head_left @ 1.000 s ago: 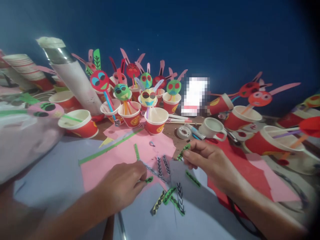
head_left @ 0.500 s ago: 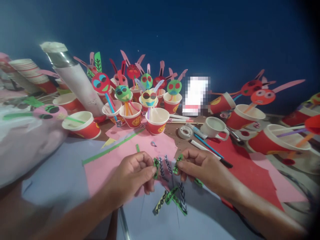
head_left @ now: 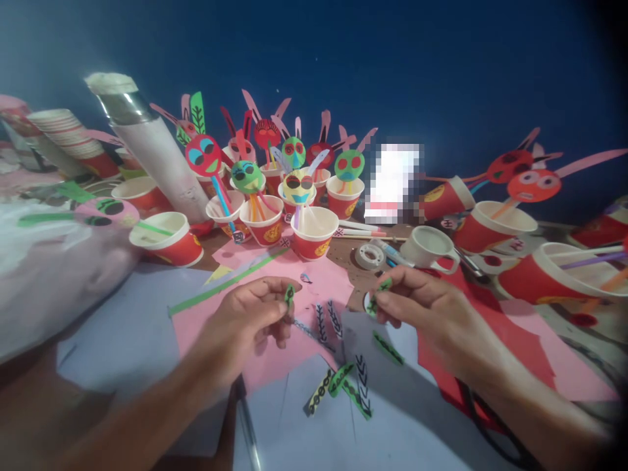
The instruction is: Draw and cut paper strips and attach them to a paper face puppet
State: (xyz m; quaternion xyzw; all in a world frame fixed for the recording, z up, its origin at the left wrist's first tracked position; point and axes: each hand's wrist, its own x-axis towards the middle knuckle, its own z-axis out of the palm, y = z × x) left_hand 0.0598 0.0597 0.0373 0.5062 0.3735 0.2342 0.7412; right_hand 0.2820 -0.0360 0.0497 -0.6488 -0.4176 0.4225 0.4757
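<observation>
Green paper strips [head_left: 289, 294], likely light, flimsy and best edge-held, we are pinching with left hand [head_left: 259, 311] at eleven o'clock, right hand [head_left: 422, 299] at one.

a plain, deep blue wall [head_left: 441, 72] fills the upper part of the view, from one side to the other. it looks smooth and bare apart from two tiny pale specks, one [head_left: 277, 90] left of the middle and another [head_left: 316, 59] a little higher and nearer the middle. a soft, greyish glow hazes the wall at the upper left, and the blue deepens toward the right, into near black at the far corner. below, a brown table [head_left: 360, 282] shows in patches, its far side near the wall, under dim light.
</observation>
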